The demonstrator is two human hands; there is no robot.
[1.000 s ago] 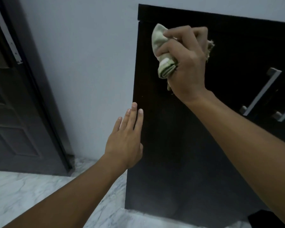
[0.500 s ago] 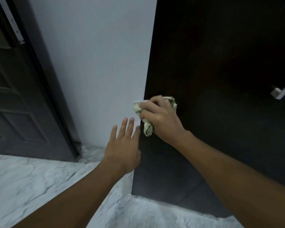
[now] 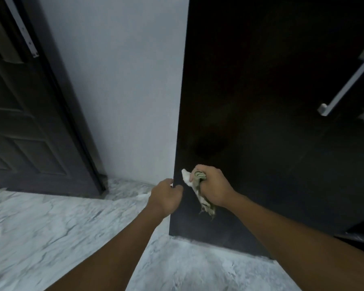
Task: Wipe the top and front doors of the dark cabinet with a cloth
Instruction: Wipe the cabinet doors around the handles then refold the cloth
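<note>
Dark wooden cabinet (image 3: 261, 101) stands on the marble floor (image 3: 51, 227) against the pale wall (image 3: 124, 80). Low on its front, the right hand (image 3: 213, 186) clenches a crumpled pale-green cloth (image 3: 198, 185); the left hand (image 3: 166, 195) curls around its left edge.

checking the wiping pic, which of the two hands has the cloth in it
The right hand has it: its grip is closed around the bunched cloth, held against the dark cabinet front. The left hand holds no cloth; its fingers curl at the cabinet's left edge.
</note>
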